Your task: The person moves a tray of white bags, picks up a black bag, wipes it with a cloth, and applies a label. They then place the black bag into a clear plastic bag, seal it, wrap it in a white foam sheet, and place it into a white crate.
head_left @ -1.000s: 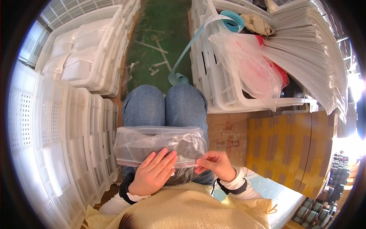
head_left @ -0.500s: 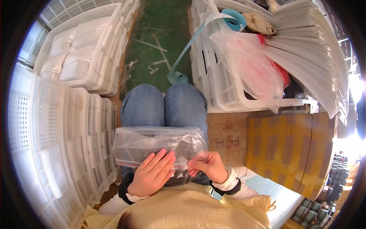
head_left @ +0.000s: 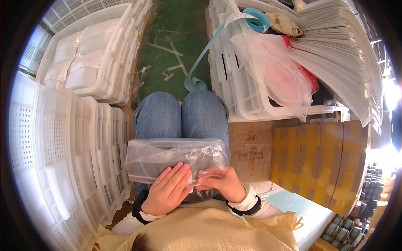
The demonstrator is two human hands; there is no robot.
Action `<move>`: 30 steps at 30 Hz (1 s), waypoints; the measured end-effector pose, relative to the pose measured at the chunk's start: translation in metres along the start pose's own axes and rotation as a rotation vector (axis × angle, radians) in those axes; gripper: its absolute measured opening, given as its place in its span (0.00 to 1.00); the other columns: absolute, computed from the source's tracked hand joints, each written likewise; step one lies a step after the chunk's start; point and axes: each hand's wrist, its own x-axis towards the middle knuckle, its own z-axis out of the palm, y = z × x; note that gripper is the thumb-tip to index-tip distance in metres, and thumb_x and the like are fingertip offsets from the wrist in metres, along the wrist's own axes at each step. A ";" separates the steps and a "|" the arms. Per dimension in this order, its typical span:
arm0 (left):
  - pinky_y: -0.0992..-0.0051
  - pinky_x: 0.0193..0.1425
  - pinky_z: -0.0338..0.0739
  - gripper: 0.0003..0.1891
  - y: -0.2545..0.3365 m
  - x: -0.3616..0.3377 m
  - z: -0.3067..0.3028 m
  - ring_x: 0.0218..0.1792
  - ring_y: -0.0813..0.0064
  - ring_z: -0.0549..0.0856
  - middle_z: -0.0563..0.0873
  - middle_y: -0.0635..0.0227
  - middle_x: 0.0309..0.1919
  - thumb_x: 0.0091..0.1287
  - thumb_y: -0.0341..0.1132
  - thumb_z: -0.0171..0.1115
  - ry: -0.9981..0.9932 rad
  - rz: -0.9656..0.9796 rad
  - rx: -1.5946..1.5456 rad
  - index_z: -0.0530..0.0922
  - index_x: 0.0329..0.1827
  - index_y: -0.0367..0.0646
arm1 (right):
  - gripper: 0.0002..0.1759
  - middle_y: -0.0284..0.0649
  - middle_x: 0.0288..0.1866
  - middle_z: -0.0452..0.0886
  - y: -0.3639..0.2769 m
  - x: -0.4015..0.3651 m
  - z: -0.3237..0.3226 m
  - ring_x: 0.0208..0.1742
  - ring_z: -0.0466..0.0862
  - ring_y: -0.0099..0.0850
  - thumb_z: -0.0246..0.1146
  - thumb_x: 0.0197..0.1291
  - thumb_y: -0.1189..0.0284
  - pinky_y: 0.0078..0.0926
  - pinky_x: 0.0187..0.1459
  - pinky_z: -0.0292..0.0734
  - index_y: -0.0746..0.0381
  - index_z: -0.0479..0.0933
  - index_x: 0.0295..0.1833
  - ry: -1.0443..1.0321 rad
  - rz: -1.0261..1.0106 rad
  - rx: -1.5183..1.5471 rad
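Note:
A clear plastic zip-lock bag (head_left: 146,155) with a reddish seal line along its near edge lies across my lap. My left hand (head_left: 167,190) rests flat on the bag's near side, fingers stretched out and together, pointing away from me. Close beside it, my right hand (head_left: 224,184) pinches the seal edge between thumb and fingers. Part of the right fingers shows blurred through the plastic. What the bag contains, if anything, I cannot make out.
White perforated crates (head_left: 44,129) are stacked at left, one holding wrapped white packs (head_left: 86,62). At right, a crate (head_left: 247,98) carries a blue label roll (head_left: 256,21), plastic bags (head_left: 272,71) and a stack of sleeves (head_left: 335,50). Taped cartons (head_left: 310,159) stand below.
My right hand has slid a little to the left along the seal edge, closer to my left hand. The left hand has stayed almost in place on the bag.

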 end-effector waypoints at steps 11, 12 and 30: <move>0.76 0.42 0.78 0.12 0.009 -0.026 -0.012 0.37 0.68 0.85 0.83 0.60 0.39 0.57 0.28 0.65 0.064 -0.153 -0.728 0.79 0.44 0.35 | 0.09 0.44 0.34 0.82 0.000 -0.010 0.004 0.32 0.85 0.31 0.63 0.58 0.76 0.20 0.35 0.80 0.73 0.76 0.39 0.041 -0.001 0.009; 0.76 0.43 0.78 0.12 0.015 -0.022 -0.015 0.37 0.69 0.84 0.83 0.60 0.38 0.59 0.28 0.64 -0.048 -0.423 -1.019 0.79 0.45 0.34 | 0.09 0.44 0.34 0.82 -0.005 -0.014 0.006 0.32 0.85 0.31 0.63 0.58 0.76 0.21 0.36 0.81 0.73 0.76 0.39 0.024 0.023 0.050; 0.78 0.35 0.82 0.09 0.032 0.013 -0.009 0.33 0.71 0.86 0.85 0.58 0.31 0.65 0.30 0.59 0.078 -1.120 -1.572 0.77 0.39 0.29 | 0.07 0.43 0.35 0.82 0.018 -0.020 0.008 0.34 0.83 0.30 0.63 0.57 0.79 0.23 0.37 0.80 0.71 0.77 0.40 -0.079 -0.060 0.356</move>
